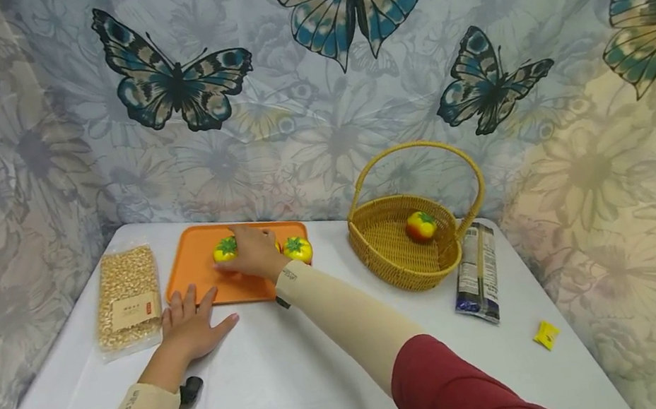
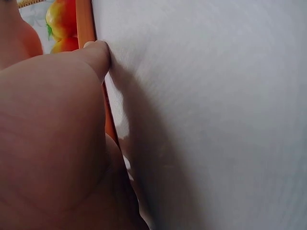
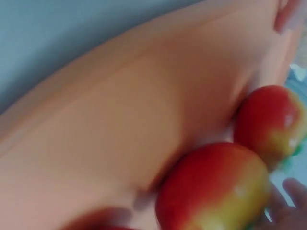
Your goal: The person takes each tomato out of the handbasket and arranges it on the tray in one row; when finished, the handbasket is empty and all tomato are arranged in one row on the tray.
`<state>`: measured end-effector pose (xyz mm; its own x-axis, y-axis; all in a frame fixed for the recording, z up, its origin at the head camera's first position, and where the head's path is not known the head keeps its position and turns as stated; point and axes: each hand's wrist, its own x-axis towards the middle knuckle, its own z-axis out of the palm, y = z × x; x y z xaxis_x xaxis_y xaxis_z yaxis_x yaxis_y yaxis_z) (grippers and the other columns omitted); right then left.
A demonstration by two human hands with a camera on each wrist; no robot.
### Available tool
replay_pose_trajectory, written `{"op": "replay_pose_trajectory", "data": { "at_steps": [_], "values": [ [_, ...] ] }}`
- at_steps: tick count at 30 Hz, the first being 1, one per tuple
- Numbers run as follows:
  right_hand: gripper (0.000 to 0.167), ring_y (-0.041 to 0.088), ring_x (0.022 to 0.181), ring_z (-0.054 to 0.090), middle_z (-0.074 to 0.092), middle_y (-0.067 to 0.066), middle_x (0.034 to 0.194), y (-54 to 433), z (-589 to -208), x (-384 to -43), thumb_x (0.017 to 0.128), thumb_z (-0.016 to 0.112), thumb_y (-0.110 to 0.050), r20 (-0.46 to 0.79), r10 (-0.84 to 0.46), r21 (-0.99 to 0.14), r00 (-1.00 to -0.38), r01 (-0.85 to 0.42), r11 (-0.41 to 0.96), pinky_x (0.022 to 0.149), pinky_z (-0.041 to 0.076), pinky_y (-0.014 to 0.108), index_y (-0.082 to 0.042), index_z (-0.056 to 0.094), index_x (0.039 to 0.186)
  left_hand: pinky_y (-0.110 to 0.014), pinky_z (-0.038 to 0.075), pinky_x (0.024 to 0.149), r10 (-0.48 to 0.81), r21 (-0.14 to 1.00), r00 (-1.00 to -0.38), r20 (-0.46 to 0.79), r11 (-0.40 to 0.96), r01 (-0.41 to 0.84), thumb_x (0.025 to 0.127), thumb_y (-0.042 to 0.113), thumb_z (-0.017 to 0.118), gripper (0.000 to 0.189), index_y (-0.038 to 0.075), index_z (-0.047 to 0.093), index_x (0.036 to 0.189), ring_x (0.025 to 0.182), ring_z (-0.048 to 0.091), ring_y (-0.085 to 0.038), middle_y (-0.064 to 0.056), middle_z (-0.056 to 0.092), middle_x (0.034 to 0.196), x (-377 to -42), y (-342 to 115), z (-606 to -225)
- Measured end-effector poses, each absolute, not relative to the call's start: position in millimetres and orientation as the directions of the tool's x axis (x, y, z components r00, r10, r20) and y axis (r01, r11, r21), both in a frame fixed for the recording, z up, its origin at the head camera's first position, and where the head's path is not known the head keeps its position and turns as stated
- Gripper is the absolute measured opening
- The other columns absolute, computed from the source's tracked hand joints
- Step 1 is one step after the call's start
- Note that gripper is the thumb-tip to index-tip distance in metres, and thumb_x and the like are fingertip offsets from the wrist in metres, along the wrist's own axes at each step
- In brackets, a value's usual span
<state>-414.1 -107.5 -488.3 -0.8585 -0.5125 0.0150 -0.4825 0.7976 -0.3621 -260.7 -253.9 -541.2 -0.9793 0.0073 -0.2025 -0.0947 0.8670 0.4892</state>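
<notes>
On an orange tray (image 1: pixel 204 274), red-and-yellow toy fruits with green leafy tops sit in a row. My right hand (image 1: pixel 254 250) is over them, fingers spread beside the left fruit (image 1: pixel 224 249); the right fruit (image 1: pixel 297 250) shows past the wrist. Another fruit (image 3: pixel 213 189) between these two is mostly hidden under the hand in the head view. The right wrist view catches some fingers (image 3: pixel 288 211) close beside the fruits. My left hand (image 1: pixel 190 330) lies with fingers spread over the tray's near left edge, thumb out on the white cloth.
A wicker basket (image 1: pixel 367 248) with a tall handle stands right of the tray, one similar fruit (image 1: pixel 420 226) inside. Behind its right side lies a dark printed packet (image 1: pixel 477 274). A small yellow wrapped piece (image 1: pixel 545 335) lies near the right edge. A bag of kernels (image 1: pixel 126 297) is at left.
</notes>
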Motion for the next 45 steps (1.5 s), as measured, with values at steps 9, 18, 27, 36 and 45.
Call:
{"op": "replay_pose_trajectory", "data": {
  "at_steps": [9, 18, 27, 36, 45],
  "values": [
    [0.090, 0.018, 0.142, 0.052, 0.055, -0.006, 0.156, -49, -434, -407, 0.090, 0.070, -0.073, 0.171, -0.406, -0.441, -0.898, -0.439, 0.783, 0.122, 0.021, 0.060, -0.021, 0.047, 0.160, -0.078, -0.016, 0.113, 0.029, 0.511, -0.975, -0.221, 0.855, -0.090, 0.102, 0.071, 0.051, 0.100, 0.002, 0.020, 0.168, 0.149, -0.026, -0.062, -0.040, -0.012, 0.167, -256, -252, -540],
    [0.080, 0.027, 0.136, 0.056, 0.062, 0.004, 0.147, 89, -411, -428, 0.095, 0.070, -0.066, 0.237, -0.247, -0.436, -0.940, -0.330, 0.837, 0.116, 0.033, 0.059, -0.014, 0.054, 0.154, -0.078, -0.018, 0.111, 0.053, 0.527, -0.975, -0.217, 0.847, -0.071, 0.102, 0.072, 0.050, 0.103, 0.000, 0.016, 0.168, 0.148, -0.028, -0.062, -0.039, -0.016, 0.167, -259, -250, -541],
    [0.088, 0.039, 0.143, 0.047, 0.049, 0.021, 0.157, 210, -411, -452, 0.098, 0.069, -0.062, 0.160, -0.061, -0.586, -0.985, -0.145, 0.797, 0.115, 0.041, 0.055, 0.000, 0.046, 0.156, -0.078, -0.017, 0.112, 0.044, 0.522, -0.973, -0.225, 0.849, -0.082, 0.102, 0.070, 0.052, 0.103, -0.003, 0.017, 0.166, 0.147, -0.027, -0.064, -0.042, -0.015, 0.165, -257, -247, -537],
    [0.094, 0.047, 0.148, 0.038, 0.034, 0.030, 0.164, 255, -427, -474, 0.103, 0.065, -0.056, -0.058, 0.068, -0.622, -0.996, 0.089, 0.778, 0.117, 0.039, 0.057, 0.007, 0.029, 0.162, -0.079, -0.017, 0.111, 0.048, 0.518, -0.975, -0.217, 0.852, -0.073, 0.101, 0.072, 0.052, 0.105, -0.004, 0.017, 0.166, 0.147, -0.027, -0.064, -0.042, -0.015, 0.165, -260, -245, -540],
    [0.108, 0.051, 0.154, 0.024, 0.012, 0.035, 0.170, 262, -439, -488, 0.104, 0.059, -0.058, -0.265, 0.095, -0.543, -0.960, 0.230, 0.807, 0.122, 0.030, 0.058, 0.012, 0.004, 0.164, -0.079, -0.017, 0.111, 0.048, 0.525, -0.975, -0.217, 0.848, -0.075, 0.101, 0.072, 0.051, 0.105, -0.003, 0.017, 0.166, 0.147, -0.028, -0.063, -0.041, -0.016, 0.165, -260, -246, -542]
  ]
}}
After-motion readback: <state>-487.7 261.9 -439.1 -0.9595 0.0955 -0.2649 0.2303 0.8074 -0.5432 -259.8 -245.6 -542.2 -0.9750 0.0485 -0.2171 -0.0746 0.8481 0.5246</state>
